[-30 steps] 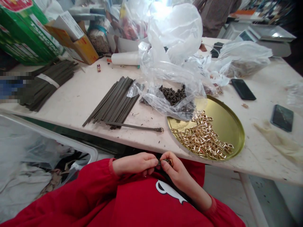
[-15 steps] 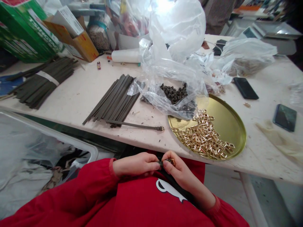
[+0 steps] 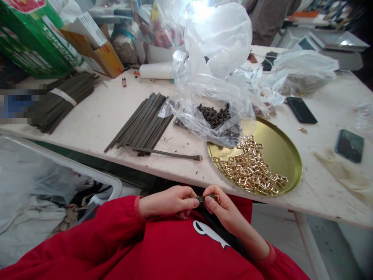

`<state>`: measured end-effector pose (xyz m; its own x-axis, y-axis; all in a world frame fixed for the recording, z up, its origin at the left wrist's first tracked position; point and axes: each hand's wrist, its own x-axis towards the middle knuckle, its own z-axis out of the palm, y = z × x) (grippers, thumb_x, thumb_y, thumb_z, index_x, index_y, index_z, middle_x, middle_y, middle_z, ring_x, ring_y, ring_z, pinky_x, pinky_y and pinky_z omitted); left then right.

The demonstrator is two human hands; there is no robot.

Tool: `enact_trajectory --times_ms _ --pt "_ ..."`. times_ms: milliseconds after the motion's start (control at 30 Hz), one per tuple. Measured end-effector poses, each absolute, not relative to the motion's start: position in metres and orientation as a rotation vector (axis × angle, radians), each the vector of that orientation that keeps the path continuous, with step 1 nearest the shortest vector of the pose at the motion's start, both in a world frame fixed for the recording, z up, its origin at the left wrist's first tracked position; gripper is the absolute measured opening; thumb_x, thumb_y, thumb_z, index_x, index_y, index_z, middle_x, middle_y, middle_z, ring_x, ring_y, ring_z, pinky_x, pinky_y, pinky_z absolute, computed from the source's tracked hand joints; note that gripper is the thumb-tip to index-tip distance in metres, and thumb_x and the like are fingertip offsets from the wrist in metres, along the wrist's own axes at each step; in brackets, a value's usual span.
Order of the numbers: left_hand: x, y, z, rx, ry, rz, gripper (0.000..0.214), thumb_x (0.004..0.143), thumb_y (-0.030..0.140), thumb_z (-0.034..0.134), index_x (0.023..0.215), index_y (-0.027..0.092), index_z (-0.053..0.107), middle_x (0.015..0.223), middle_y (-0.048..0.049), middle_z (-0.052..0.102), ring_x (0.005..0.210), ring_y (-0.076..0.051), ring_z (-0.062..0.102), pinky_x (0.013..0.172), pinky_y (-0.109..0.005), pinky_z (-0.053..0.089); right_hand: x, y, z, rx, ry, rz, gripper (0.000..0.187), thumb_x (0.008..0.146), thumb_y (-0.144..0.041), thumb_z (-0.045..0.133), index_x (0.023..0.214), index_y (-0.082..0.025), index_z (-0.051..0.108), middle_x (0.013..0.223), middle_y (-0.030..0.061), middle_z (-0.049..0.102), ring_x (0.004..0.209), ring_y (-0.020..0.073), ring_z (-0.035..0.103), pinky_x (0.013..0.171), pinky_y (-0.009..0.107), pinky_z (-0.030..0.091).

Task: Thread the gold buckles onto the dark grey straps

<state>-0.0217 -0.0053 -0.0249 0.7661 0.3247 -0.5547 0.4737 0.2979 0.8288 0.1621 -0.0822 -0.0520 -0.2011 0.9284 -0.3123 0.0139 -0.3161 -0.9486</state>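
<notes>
Close to my body, below the table's front edge, my left hand [image 3: 177, 201] pinches a dark strap [image 3: 201, 198] between thumb and fingers. My right hand [image 3: 223, 208] grips the same strap at its end, where a gold buckle [image 3: 216, 198] shows past the fingertips. Most of the strap is hidden by the hands. On the table in front lies a strap with a gold buckle at its end [image 3: 199, 157], beside a pile of dark flat straps [image 3: 142, 122]. Loose gold buckles [image 3: 250, 171] cover part of a round gold tray [image 3: 287, 144].
A clear plastic bag [image 3: 192, 124] holds small dark pieces [image 3: 214, 116]. Two phones [image 3: 301, 110] lie at the right. A banded strap bundle [image 3: 62, 103], a green box [image 3: 32, 39] and a white roll [image 3: 155, 71] stand left and back. A white bin [image 3: 115, 186] sits below the edge.
My hands have shifted slightly right with the strap and are a little farther apart, so more of it shows between them. The view has moved slightly.
</notes>
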Motion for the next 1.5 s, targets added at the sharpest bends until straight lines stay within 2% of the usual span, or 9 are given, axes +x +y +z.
enact_trajectory --times_ms 133,233,500,667,767,900,1033,1367,1500 --pt "-0.017 -0.011 -0.024 1.814 0.848 -0.013 0.022 0.084 0.032 0.041 0.086 0.017 0.057 0.082 -0.0032 0.061 0.073 -0.015 0.054 0.065 -0.024 0.038 0.161 -0.080 -0.050 -1.486 -1.391 1.364 0.013 0.086 -0.033 0.046 0.089 -0.021 0.047 0.069 -0.0019 0.045 0.060 0.0125 0.041 0.055 0.025 0.033" --pt "-0.015 -0.013 -0.028 1.961 0.844 -0.030 0.026 0.086 0.032 0.037 0.080 0.016 0.056 0.077 -0.0039 0.059 0.069 -0.015 0.051 0.062 -0.024 0.035 0.161 -0.079 -0.046 -1.504 -1.515 1.278 0.009 0.087 -0.028 0.044 0.085 -0.021 0.048 0.070 -0.0009 0.047 0.062 0.0131 0.043 0.056 0.025 0.034" --pt "-0.023 -0.009 -0.034 1.030 0.622 -0.194 0.034 0.083 0.046 0.043 0.079 0.014 0.055 0.060 0.0048 0.043 0.048 -0.005 0.034 0.044 -0.017 0.026 0.164 -0.088 -0.035 -1.435 -1.553 1.480 0.010 0.088 -0.029 0.042 0.088 -0.020 0.045 0.072 -0.0010 0.050 0.062 0.0117 0.044 0.057 0.024 0.036" --pt "-0.020 -0.009 -0.044 0.630 0.554 -0.256 0.025 0.078 0.034 0.048 0.074 0.012 0.058 0.051 0.0036 0.044 0.043 -0.006 0.036 0.040 -0.018 0.023 0.166 -0.086 -0.025 -1.334 -1.525 1.633 0.016 0.088 -0.036 0.041 0.088 -0.020 0.045 0.077 0.0004 0.053 0.066 0.0121 0.047 0.060 0.023 0.038" --pt "-0.018 -0.007 -0.042 0.765 0.594 -0.244 0.029 0.080 0.037 0.043 0.077 0.013 0.058 0.054 0.0027 0.047 0.045 -0.007 0.039 0.043 -0.018 0.028 0.165 -0.084 -0.031 -1.378 -1.478 1.587 0.017 0.088 -0.037 0.042 0.088 -0.020 0.045 0.074 -0.0001 0.053 0.064 0.0122 0.047 0.058 0.024 0.037" --pt "-0.017 -0.006 -0.033 1.409 0.763 -0.009 0.025 0.077 0.037 0.053 0.090 0.016 0.056 0.076 0.0003 0.058 0.065 -0.011 0.050 0.057 -0.020 0.036 0.163 -0.081 -0.047 -1.473 -1.327 1.428 0.019 0.086 -0.039 0.044 0.085 -0.020 0.045 0.070 -0.0014 0.046 0.060 0.0118 0.043 0.054 0.024 0.035" --pt "-0.015 -0.010 -0.033 1.827 0.833 0.023 0.020 0.082 0.032 0.045 0.076 0.015 0.055 0.072 0.0001 0.057 0.065 -0.012 0.048 0.059 -0.022 0.032 0.162 -0.079 -0.053 -1.467 -1.281 1.435 0.020 0.086 -0.040 0.044 0.086 -0.019 0.045 0.065 -0.0028 0.043 0.056 0.0113 0.040 0.053 0.024 0.034" --pt "-0.018 -0.010 -0.026 1.095 0.566 -0.166 0.033 0.084 0.046 0.041 0.081 0.015 0.055 0.059 0.0054 0.042 0.047 -0.005 0.034 0.044 -0.016 0.026 0.170 -0.086 -0.040 -1.399 -1.424 1.501 0.019 0.087 -0.039 0.044 0.085 -0.020 0.045 0.066 -0.0025 0.047 0.056 0.0104 0.040 0.053 0.023 0.033" --pt "-0.017 -0.011 -0.032 1.210 0.592 -0.190 0.037 0.086 0.047 0.037 0.086 0.016 0.057 0.063 0.0032 0.049 0.050 -0.007 0.041 0.047 -0.017 0.032 0.168 -0.085 -0.045 -1.409 -1.377 1.532 0.021 0.085 -0.040 0.045 0.086 -0.019 0.046 0.063 -0.0030 0.046 0.055 0.0103 0.040 0.051 0.023 0.033"
